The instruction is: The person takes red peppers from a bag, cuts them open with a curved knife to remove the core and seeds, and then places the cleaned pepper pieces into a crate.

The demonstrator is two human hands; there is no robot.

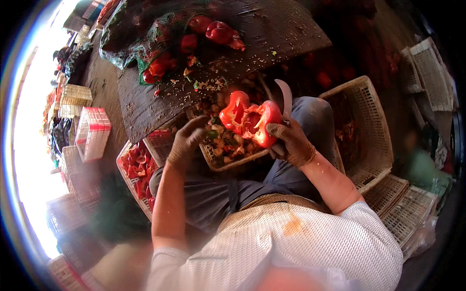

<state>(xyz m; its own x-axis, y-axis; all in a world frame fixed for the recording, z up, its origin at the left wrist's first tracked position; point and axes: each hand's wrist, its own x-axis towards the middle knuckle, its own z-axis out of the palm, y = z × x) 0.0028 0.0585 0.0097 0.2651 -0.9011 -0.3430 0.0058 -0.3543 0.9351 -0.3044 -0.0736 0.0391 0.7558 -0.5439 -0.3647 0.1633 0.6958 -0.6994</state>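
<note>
A red bell pepper (250,119), split open with its pale ribs showing, is gripped in my gloved right hand (292,143). That same hand also has a knife, whose curved blade (284,97) points up past the pepper; the handle is mostly hidden by my fingers. To the left, my gloved left hand (187,143) is apart from the pepper, fingers loosely bent and apart with nothing visible in them. Under both hands, between my legs, stands a crate (235,165) of pepper cores and scraps.
Ahead, a dark board (257,43) strewn with seeds bears whole red peppers (219,33) and a green net sack (124,43). By my left knee is a crate of red pepper pieces (136,169). A deep crate (371,126) stands at my right; stacked crates (407,208) lie behind it.
</note>
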